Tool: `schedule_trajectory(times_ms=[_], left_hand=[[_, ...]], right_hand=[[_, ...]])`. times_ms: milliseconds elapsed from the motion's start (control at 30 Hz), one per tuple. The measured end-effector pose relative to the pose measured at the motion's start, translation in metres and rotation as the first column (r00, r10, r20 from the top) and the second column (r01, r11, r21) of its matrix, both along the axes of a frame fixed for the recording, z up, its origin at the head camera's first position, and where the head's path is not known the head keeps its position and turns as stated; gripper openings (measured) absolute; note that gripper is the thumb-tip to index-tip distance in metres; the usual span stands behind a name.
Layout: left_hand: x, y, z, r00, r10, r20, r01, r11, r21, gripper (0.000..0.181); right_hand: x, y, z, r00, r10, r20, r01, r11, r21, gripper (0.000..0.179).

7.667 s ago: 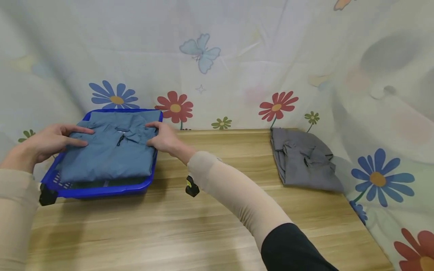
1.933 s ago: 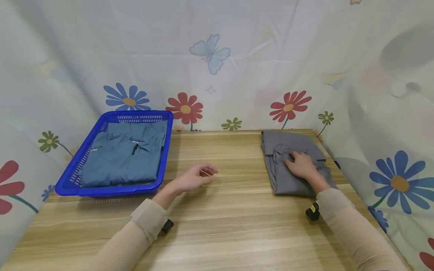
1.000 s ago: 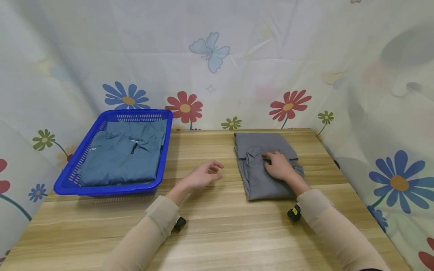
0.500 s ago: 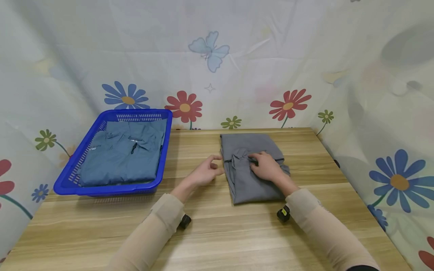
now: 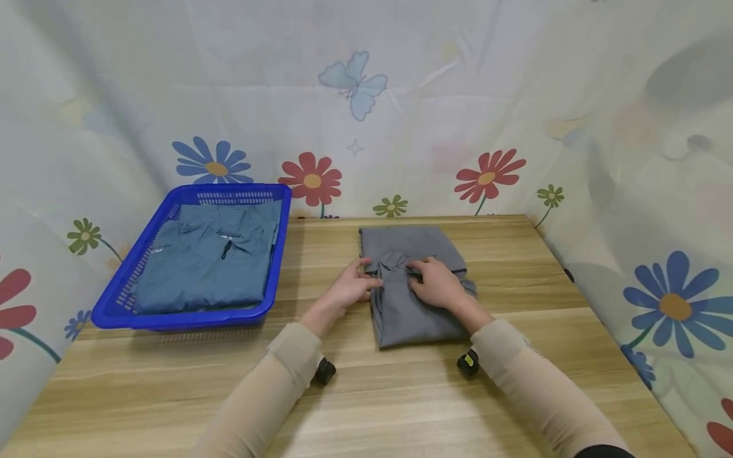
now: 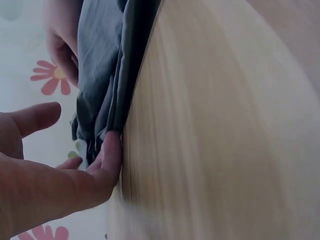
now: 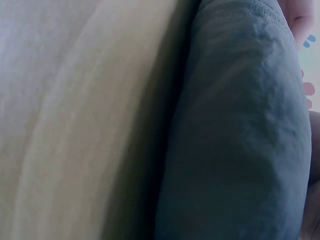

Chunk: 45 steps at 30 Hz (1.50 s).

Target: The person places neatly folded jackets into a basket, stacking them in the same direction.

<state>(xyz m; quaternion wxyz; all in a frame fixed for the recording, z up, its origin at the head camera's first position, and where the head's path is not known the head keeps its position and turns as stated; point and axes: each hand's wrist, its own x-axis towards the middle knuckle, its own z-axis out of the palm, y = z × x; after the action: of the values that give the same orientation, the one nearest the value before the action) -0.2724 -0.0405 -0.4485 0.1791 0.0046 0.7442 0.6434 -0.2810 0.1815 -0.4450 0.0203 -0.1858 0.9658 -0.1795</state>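
Observation:
A folded grey jacket [image 5: 420,326] with its collar on top lies at the middle of the wooden table. My right hand [image 5: 439,285] rests on it, fingertips by the collar, thumb and forefinger apart. At the jacket's left side is my left hand [image 5: 348,287], its thumb over the edge and its fingers alongside. The left wrist view shows that hand's fingertips right at the lower layers of the jacket [image 6: 102,60], with the thumb standing off. In the right wrist view the jacket's thick folded side [image 7: 235,140] hides most of the right hand.
A blue plastic basket [image 5: 195,319] stands at the left of the table [image 5: 389,407], holding a folded blue jacket [image 5: 200,277] with a dark zip pull. Behind and on both sides hangs a white curtain [image 5: 412,146] printed with flowers.
Both hands have left the basket, where the blue jacket now lies lower inside. The grey jacket has slid left from the right side under my right hand. My left hand has come to its edge.

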Motion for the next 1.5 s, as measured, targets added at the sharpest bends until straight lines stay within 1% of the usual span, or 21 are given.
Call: schedule_trajectory(times_ms=[100, 233, 367, 533, 600, 667, 733, 800, 867, 933, 1000, 1033, 1100, 1167, 1233, 1300, 1367, 1433, 1500], left_hand=[[0.001, 0.002, -0.001, 0.999, 0.012, -0.04, -0.013, 0.999, -0.033, 0.065], [0.001, 0.003, -0.002, 0.993, 0.031, -0.11, -0.039, 0.996, -0.076, 0.061], [0.002, 0.0, -0.002, 0.99, 0.037, -0.136, -0.048, 0.996, -0.079, 0.064], [0.0, -0.007, -0.001, 0.982, -0.01, -0.187, -0.014, 0.992, -0.123, 0.068], [-0.001, -0.011, -0.001, 0.977, -0.035, -0.212, 0.003, 0.989, -0.149, 0.065], [-0.002, -0.015, 0.0, 0.971, -0.054, -0.234, 0.014, 0.985, -0.173, 0.061], [-0.002, -0.018, 0.001, 0.969, -0.061, -0.238, 0.014, 0.981, -0.196, 0.057], [-0.001, -0.021, 0.002, 0.971, -0.059, -0.23, 0.006, 0.975, -0.223, 0.052], [0.0, -0.024, 0.002, 0.974, -0.057, -0.217, 0.0, 0.967, -0.256, 0.049], [0.001, -0.025, 0.001, 0.975, -0.068, -0.209, 0.006, 0.958, -0.285, 0.046], [0.001, -0.026, -0.001, 0.975, -0.083, -0.208, 0.017, 0.953, -0.303, 0.045], [0.001, -0.025, -0.002, 0.975, -0.091, -0.204, 0.024, 0.951, -0.307, 0.044], [0.0, -0.024, -0.004, 0.975, -0.093, -0.203, 0.029, 0.953, -0.302, 0.044], [-0.001, -0.024, -0.007, 0.975, -0.091, -0.2, 0.028, 0.955, -0.296, 0.044], [-0.002, -0.026, -0.008, 0.978, -0.086, -0.192, 0.027, 0.956, -0.291, 0.044], [-0.003, -0.028, -0.009, 0.979, -0.084, -0.183, 0.029, 0.958, -0.285, 0.044], [-0.004, -0.03, -0.008, 0.981, -0.084, -0.172, 0.033, 0.96, -0.279, 0.043], [-0.006, -0.033, -0.008, 0.983, -0.079, -0.167, 0.03, 0.96, -0.279, 0.043], [-0.008, -0.035, -0.008, 0.983, -0.074, -0.171, 0.024, 0.959, -0.282, 0.043]], right_hand=[[0.001, -0.003, -0.002, 1.0, 0.013, -0.009, -0.013, 1.0, -0.006, 0.042], [0.003, -0.006, -0.002, 0.999, 0.035, -0.021, -0.036, 0.999, -0.027, 0.043], [0.006, -0.009, -0.002, 0.998, 0.052, -0.022, -0.054, 0.997, -0.062, 0.043], [0.005, -0.011, -0.002, 0.996, 0.081, -0.042, -0.086, 0.989, -0.117, 0.042], [0.002, -0.012, -0.003, 0.994, 0.101, -0.05, -0.107, 0.985, -0.138, 0.041], [0.0, -0.013, -0.002, 0.993, 0.111, -0.042, -0.117, 0.978, -0.172, 0.041], [0.0, -0.011, -0.001, 0.993, 0.113, -0.029, -0.116, 0.97, -0.213, 0.042], [0.002, -0.006, 0.001, 0.994, 0.102, -0.028, -0.106, 0.96, -0.258, 0.043], [0.003, 0.0, 0.003, 0.996, 0.072, -0.052, -0.084, 0.952, -0.295, 0.041], [0.005, 0.008, 0.004, 0.996, 0.013, -0.086, -0.041, 0.944, -0.327, 0.038], [0.006, 0.018, 0.006, 0.995, -0.05, -0.087, 0.016, 0.938, -0.347, 0.034], [0.007, 0.024, 0.006, 0.995, -0.077, -0.067, 0.049, 0.935, -0.35, 0.032], [0.007, 0.035, 0.005, 0.995, -0.098, -0.003, 0.091, 0.935, -0.342, 0.033], [0.006, 0.043, 0.003, 0.992, -0.079, 0.103, 0.108, 0.94, -0.323, 0.038], [0.004, 0.049, 0.001, 0.979, -0.047, 0.2, 0.112, 0.939, -0.325, 0.045], [0.001, 0.053, 0.0, 0.966, -0.01, 0.259, 0.104, 0.93, -0.353, 0.053], [-0.001, 0.056, 0.0, 0.959, 0.032, 0.282, 0.083, 0.918, -0.388, 0.06], [-0.002, 0.059, 0.001, 0.953, 0.091, 0.289, 0.041, 0.907, -0.418, 0.068], [0.001, 0.058, 0.007, 0.943, 0.153, 0.296, -0.006, 0.897, -0.443, 0.07]])
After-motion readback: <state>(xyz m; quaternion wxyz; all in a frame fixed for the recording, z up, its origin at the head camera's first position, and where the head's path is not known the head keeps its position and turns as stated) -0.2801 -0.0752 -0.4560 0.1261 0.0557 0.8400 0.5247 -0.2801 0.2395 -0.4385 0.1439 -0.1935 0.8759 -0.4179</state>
